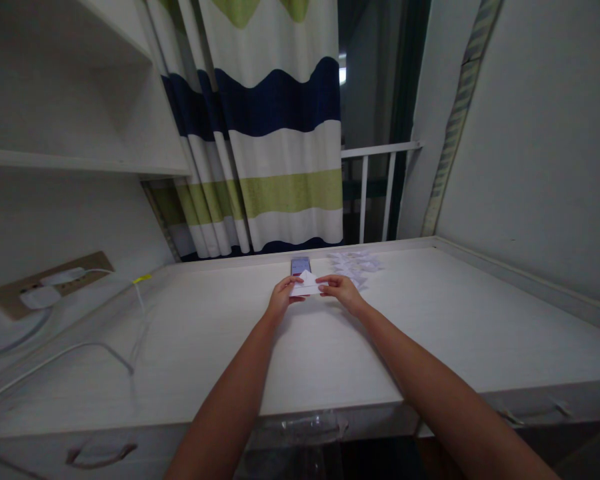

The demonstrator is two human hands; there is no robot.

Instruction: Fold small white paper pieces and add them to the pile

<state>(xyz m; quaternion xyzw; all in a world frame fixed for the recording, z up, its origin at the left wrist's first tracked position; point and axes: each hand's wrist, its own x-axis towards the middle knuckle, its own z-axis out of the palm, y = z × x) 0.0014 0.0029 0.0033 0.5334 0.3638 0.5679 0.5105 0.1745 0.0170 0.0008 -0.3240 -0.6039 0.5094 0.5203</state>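
A small piece of folded white paper (306, 285), pointed at the top with a straight band along its lower part, is held up between both hands above the desk. My left hand (281, 297) pinches its left edge, while the fingers of my right hand (343, 292) grip the right edge. Just behind the paper lies a phone (301, 263) with its screen lit, partly covered by the paper. Beyond my right hand, several folded white paper pieces (355, 262) lie in a loose cluster, some hidden by that hand.
The white desk (205, 347) has drawers with handles along its front. A power strip (50, 283) with plugged-in chargers is at the left, and a white cable (100, 345) runs along that side. A striped curtain (285, 153) and a white railing (380, 152) stand behind the desk.
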